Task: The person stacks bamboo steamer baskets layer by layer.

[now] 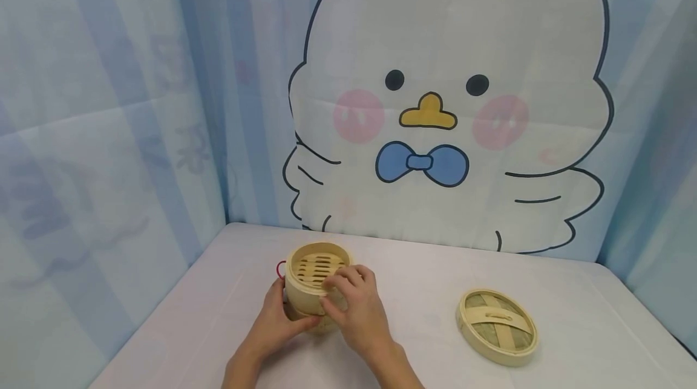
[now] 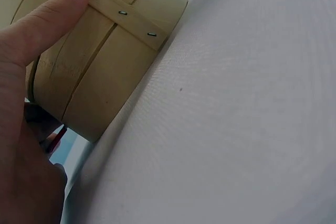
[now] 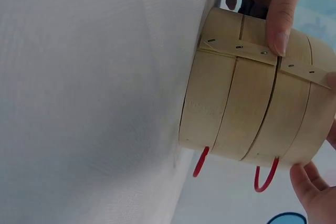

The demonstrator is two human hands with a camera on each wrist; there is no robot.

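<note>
I have both hands on the steamer [image 1: 304, 299] — it stands on the table [image 1: 419, 353].
Head view: my left hand [image 1: 276, 320] curls round the steamer's left side, my right hand [image 1: 360, 310] grips its rim at front right; the lid [image 1: 512, 319] lies well right of it. Left wrist: my thumb [image 2: 50, 22] presses its wall. Right wrist: red loops [image 3: 273, 171] stick out from it — fingers clamped there too.
</note>
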